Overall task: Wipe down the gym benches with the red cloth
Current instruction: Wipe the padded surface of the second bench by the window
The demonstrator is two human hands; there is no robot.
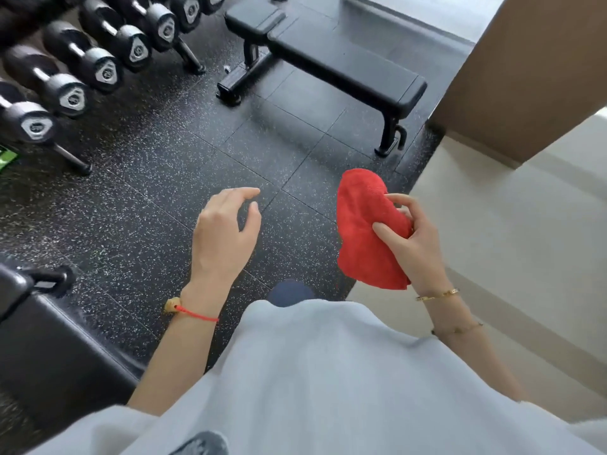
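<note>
Speckled black rubber floor (157, 178) stretches between a dumbbell rack (82, 64) far left and a black gym bench (345, 64) farther ahead, well apart from the person. The right hand (410, 238) pinches the bunched red cloth (364, 231) between thumb and fingers; the left hand (226, 224) hangs loosely spread, holding nothing. Best to flatten the cloth against the palm before reaching the pad, then wipe in long overlapping strokes.

1. The floor (170, 198) is black rubber tiling flecked with white.
2. A black flat bench (331, 57) stands on it, feet on the tiles.
3. The dumbbell rack's feet (74, 162) rest at left.
4. Another black padded bench (49, 339) stands on it at lower left.
</note>
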